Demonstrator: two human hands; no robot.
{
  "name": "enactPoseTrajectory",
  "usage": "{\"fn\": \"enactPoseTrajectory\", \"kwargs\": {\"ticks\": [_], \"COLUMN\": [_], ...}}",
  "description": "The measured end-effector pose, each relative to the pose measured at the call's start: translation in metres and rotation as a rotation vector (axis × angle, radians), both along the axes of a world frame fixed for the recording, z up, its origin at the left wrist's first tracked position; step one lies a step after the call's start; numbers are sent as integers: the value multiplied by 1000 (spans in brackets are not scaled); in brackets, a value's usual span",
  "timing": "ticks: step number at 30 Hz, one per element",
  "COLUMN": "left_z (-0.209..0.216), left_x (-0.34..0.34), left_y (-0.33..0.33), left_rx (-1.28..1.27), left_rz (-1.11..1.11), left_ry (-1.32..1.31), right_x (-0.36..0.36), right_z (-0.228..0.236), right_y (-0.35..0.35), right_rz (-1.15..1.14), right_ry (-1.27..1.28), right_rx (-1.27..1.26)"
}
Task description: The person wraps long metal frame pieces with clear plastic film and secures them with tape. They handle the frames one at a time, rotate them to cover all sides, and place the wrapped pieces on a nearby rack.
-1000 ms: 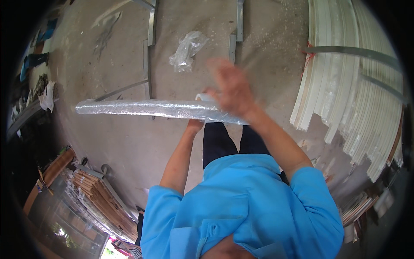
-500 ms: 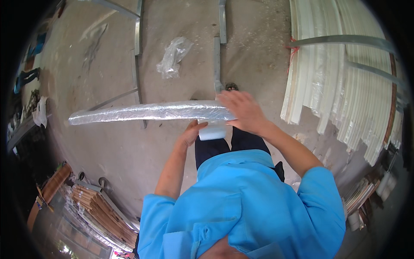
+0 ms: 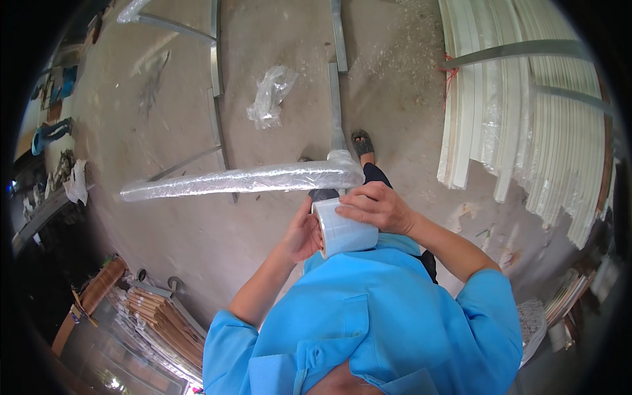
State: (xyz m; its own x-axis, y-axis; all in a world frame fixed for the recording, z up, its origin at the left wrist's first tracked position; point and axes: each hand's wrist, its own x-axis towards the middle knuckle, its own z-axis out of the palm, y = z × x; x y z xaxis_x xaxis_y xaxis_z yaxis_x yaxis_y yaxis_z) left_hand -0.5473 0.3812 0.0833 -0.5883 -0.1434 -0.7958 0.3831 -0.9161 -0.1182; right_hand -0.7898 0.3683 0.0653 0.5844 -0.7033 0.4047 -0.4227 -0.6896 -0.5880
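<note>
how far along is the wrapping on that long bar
Done: clear film covers all the long bar that shows. In hand: both hands, left hand and right hand, hold the film roll by its near end. Left: film not visibly cut; bare metal bars lie on the floor.

Both forearms are raised from the lower edge toward twelve o'clock, elbows bent, sleeves of blue covering the upper arms. The left hand (image 3: 301,236) is cupped with its palm turned toward three o'clock, fingers pressed inward. The right hand (image 3: 376,207) is laid flat, knuckles up, its fingers (image 3: 350,210) extended toward nine o'clock, wrist bent slightly downward.
</note>
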Motion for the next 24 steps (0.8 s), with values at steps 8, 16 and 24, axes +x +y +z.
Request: {"fn": "enactPoseTrajectory", "kwargs": {"ticks": [8,16,24], "left_z": [35,-13,-66], "left_x": [0,-25,-24], "left_y": [-70,-107,-168], "left_rx": [-1172,-1345,-626], "left_rz": [-400,-543,-507], "left_ry": [-462,-582,-620], "right_x": [-8,-7,8], "right_z": [-22,-110,-195], "right_y": [-44,-81,-104], "right_rz": [-297,-381,-498], "right_ry": [-414,-932,-599], "right_rx": [667,1607,1315]}}
